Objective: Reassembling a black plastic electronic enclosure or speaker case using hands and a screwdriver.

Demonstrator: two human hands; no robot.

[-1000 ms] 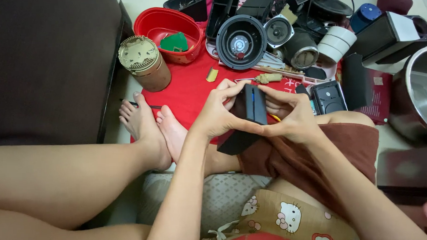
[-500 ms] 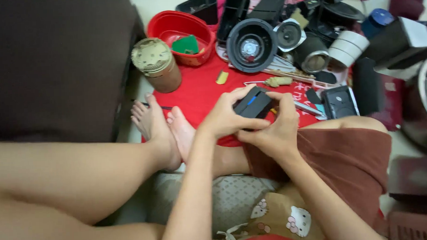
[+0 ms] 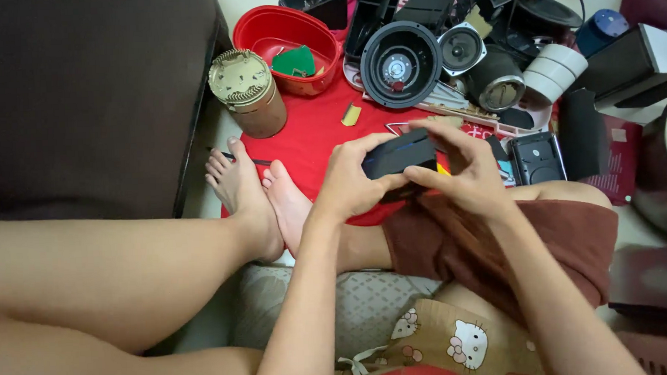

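Since earlier we tilt one black box (image 3: 397, 157) flatter; our left hand (image 3: 352, 183) and right hand (image 3: 470, 177) pinch it, near two speakers (image 3: 401, 63).

box (image 3: 399, 157): between both hands, above the cloth (image 3: 310, 140)
tin (image 3: 247, 91): ten o'clock of box
speaker (image 3: 401, 63): twelve o'clock
bowl (image 3: 269, 31): behind the tin

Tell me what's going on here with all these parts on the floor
A person sitting on the floor holds a small black box-shaped device in both hands, the left hand gripping its near end and the right hand over its far side. Beyond it, on a red cloth, lie a large speaker cone, a red bowl and a round brass-coloured canister.
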